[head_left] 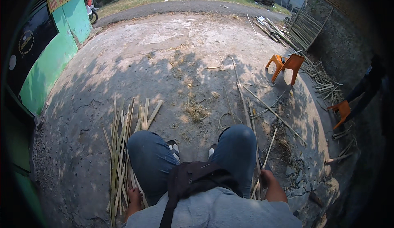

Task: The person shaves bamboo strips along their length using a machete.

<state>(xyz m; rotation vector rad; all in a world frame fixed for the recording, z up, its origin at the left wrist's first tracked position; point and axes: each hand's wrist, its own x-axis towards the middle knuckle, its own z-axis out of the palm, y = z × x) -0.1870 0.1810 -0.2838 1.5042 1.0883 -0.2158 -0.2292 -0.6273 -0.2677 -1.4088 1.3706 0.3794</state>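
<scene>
Beside my right knee, my right hand (268,179) is closed at a thin bamboo strip (270,146) that slants up and away. A dark narrow thing shows between that hand and my knee, too hidden to name. Low by my left thigh, my left hand (135,196) has its fingers curled at the edge of a loose pile of split bamboo strips (117,158). What lies inside those fingers is partly hidden, and I cannot make it out. More long bamboo strips (242,98) lie on the ground ahead of my right knee.
An orange plastic chair (287,65) stands ahead right, and another orange chair (340,111) is near a person's dark-clothed legs (361,98). Bamboo pieces (324,80) lie along the right wall (344,43). Broken stones (299,183) sit right; a green wall (39,78) borders the left.
</scene>
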